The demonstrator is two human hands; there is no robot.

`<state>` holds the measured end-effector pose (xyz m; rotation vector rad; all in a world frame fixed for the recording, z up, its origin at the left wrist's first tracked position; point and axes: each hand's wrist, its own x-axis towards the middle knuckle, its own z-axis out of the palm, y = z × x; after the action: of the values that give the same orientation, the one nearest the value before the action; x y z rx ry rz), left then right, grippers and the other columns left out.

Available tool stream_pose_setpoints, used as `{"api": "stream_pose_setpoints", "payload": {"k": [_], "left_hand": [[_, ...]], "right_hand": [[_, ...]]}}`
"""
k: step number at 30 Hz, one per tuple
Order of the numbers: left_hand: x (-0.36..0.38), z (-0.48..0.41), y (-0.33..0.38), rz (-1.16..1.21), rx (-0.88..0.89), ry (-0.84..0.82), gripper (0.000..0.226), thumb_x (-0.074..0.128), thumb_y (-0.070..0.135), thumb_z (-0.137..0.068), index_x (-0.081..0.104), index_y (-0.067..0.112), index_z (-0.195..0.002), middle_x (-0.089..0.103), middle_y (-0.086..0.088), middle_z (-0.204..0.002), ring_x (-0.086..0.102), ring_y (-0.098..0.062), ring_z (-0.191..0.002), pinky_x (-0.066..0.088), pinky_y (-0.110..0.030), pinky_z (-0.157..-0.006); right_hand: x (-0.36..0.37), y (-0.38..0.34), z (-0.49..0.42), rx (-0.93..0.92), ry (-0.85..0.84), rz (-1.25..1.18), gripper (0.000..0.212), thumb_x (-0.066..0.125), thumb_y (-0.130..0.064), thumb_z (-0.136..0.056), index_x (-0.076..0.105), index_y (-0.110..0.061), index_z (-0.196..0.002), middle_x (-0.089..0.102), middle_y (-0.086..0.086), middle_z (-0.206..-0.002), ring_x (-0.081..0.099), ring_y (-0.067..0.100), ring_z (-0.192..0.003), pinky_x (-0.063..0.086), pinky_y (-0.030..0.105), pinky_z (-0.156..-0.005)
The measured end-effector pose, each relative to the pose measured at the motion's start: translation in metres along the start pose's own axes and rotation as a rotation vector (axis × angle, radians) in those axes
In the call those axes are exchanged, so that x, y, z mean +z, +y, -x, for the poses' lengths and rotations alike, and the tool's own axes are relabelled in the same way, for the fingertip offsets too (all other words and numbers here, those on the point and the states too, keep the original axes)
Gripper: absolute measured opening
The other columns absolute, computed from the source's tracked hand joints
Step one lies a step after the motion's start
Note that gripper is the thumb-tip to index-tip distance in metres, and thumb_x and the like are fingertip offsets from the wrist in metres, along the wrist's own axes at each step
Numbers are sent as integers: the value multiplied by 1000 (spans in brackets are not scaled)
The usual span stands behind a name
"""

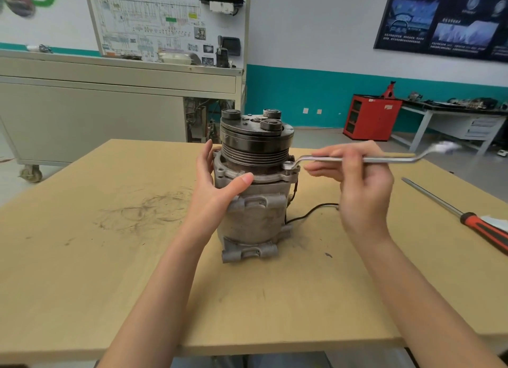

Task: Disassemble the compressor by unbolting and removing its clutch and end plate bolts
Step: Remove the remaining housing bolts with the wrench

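A big light-brown table [110, 257] is seen, with dark scratch marks on its left part. The compressor [253, 219] is stood upright in the middle of the table, and its round dark clutch [255, 136] is on top. The grey body is held by the left hand [217, 186]: the thumb is laid across the front and the fingers are wrapped round the left side. A long silver wrench [390, 160] is held by the right hand [362, 180], with the fingers closed round its middle. The ring end of the wrench is set on a bolt [288, 164] at the right side of the rim, just under the clutch. The far end is blurred. A screwdriver [453, 213] with a red and black handle is laid near the right edge. A thin black wire [310, 212] is seen beside the compressor.
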<state>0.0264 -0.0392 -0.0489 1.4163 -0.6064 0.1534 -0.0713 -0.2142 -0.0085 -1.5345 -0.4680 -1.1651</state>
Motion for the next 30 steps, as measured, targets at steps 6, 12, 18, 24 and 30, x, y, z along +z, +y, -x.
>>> {"api": "stream_pose_setpoints", "payload": {"k": [6,12,18,24,30], "left_hand": [[0,0,-1,4,-1,2,108,70,60,-54,20,39,-147,36,40,-124,43,31,-104,41,-2,-82],[0,0,-1,-10,-2,-7,108,69,61,-55,19,39,-147,35,41,-123,41,34,-101,40,0,-80],[0,0,0,-12,-6,1,110,70,62,-53,19,40,-148,35,41,-124,42,31,-104,40,-10,-89],[0,1,2,-25,-27,3,113,70,63,-51,18,40,-149,34,39,-123,40,25,-108,38,-19,-98],[1,1,3,-19,-11,1,111,70,61,-52,19,38,-148,36,38,-124,43,27,-107,40,-16,-95]], "right_hand": [[-13,55,-58,794,-211,-534,28,34,-19,-101,53,-8,-85,70,6,-70,66,12,-58,52,18,-52],[-11,68,-68,829,-248,-602,33,45,-29,-93,67,-9,-79,70,7,-71,66,9,-54,51,15,-48],[-11,14,-58,246,144,-65,30,47,-24,-99,60,-8,-77,71,1,-64,66,15,-49,51,18,-45],[6,-19,-23,-613,-156,628,39,52,-24,-94,70,5,-77,68,12,-65,65,21,-50,49,27,-50],[14,-20,-3,-783,-237,771,41,53,-28,-93,70,4,-74,67,14,-67,63,27,-51,49,33,-40]]}}
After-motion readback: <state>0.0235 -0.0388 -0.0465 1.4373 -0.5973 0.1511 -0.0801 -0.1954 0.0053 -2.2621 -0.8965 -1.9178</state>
